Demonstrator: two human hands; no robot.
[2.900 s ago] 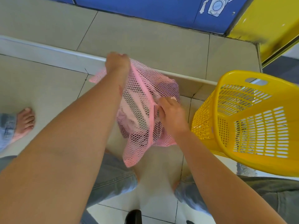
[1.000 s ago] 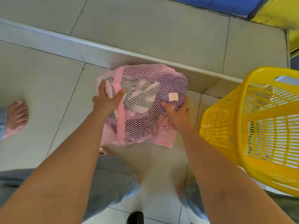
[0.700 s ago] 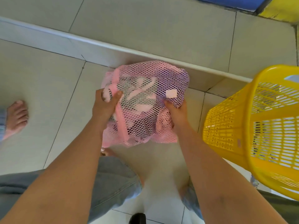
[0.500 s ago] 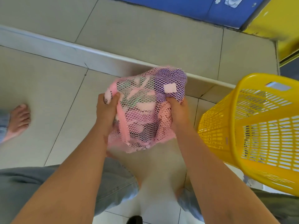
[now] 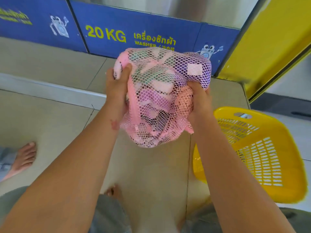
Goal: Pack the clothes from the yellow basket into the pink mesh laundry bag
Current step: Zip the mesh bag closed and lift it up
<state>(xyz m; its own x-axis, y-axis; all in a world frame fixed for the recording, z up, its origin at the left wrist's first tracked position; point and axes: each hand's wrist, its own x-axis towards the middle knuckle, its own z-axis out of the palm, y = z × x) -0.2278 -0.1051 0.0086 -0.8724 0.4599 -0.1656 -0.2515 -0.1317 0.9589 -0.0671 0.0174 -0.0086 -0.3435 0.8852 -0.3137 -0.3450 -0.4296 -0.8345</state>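
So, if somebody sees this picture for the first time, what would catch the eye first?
First the pink mesh bag, stuffed with clothes and held up at the centre, with the left hand and right hand gripping its sides. Next the yellow basket on the floor at the right, with nothing visible inside. Behind the bag, a blue panel reads "20 KG".

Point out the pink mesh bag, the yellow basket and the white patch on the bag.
pink mesh bag [image 5: 156, 105], head view, middle of its netting
yellow basket [image 5: 262, 153], head view, slotted inner wall
white patch [image 5: 194, 69], head view, centre of the patch
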